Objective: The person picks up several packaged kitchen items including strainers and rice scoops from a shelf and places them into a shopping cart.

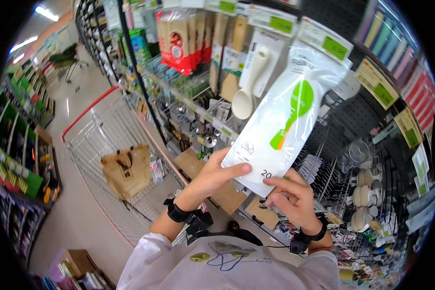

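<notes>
A long white plastic pack [268, 123] with a green spoon printed on it tilts in front of the shelf rack. My left hand [217, 170] grips its lower left edge, thumb on the front face and fingers hidden behind. At the lower right corner is my right hand [293, 195], its index fingertip on the front and other fingers partly behind the edge. The pack's top reaches up to a price tag [326, 40]; whether it still hangs on a hook I cannot tell. Black straps with small devices circle both wrists.
A wire shopping cart [105, 127] with a red handle stands at left, holding a brown bag [127, 172] and a small clear package [157, 170]. Beside the pack hang a cream spoon [248, 87] and red-and-clear packs of wooden sticks [183, 41]. Boxes [78, 266] sit at lower left.
</notes>
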The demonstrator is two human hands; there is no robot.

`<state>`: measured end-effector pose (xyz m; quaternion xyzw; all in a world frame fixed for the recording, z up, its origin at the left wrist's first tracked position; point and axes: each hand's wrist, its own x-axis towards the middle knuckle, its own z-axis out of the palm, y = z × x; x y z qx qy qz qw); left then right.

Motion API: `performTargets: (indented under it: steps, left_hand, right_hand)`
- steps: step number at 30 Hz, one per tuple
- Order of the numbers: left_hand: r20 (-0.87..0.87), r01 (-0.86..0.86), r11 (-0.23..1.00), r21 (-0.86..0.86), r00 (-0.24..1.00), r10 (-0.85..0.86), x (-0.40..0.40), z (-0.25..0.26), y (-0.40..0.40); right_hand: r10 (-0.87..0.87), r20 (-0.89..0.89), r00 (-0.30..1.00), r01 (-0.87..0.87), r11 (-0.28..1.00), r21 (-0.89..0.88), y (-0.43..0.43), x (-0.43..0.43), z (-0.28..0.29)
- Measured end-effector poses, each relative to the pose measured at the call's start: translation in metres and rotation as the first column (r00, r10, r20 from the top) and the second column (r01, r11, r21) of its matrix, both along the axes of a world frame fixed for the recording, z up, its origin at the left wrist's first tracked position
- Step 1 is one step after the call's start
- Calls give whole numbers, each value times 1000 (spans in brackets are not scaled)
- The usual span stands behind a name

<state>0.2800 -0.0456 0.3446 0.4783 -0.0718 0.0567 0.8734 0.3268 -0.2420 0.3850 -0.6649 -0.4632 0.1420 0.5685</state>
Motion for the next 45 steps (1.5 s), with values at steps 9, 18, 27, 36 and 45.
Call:
performTargets:
  steps: [9, 18, 27, 36, 45]
  left_hand:
    - [-195, 59, 957, 284, 981, -3, -86, -33, 55]
    - [-512, -351, 814, 463, 644, 568, -208, -180, 98]
    - [-271, -44, 305, 951, 349, 897, -308, -287, 93]
    - [-352, -100, 342, 934, -109, 930, -391, -323, 96]
    - [-722, -283, 675, 682, -114, 682, -395, -361, 94]
  right_hand:
    - [-63, -534, 843, 354, 813, 463, 33, 17, -58]
    - [-136, -772, 621, -29, 980, -196, 90, 3, -208]
    - [-60, -607, 792, -298, 830, -471, 148, -45, -324]
    - [-66, 10, 998, 58, 786, -615, 137, -34, -387]
    - [-204, -520, 829, -190, 773, -605, 152, -30, -397]
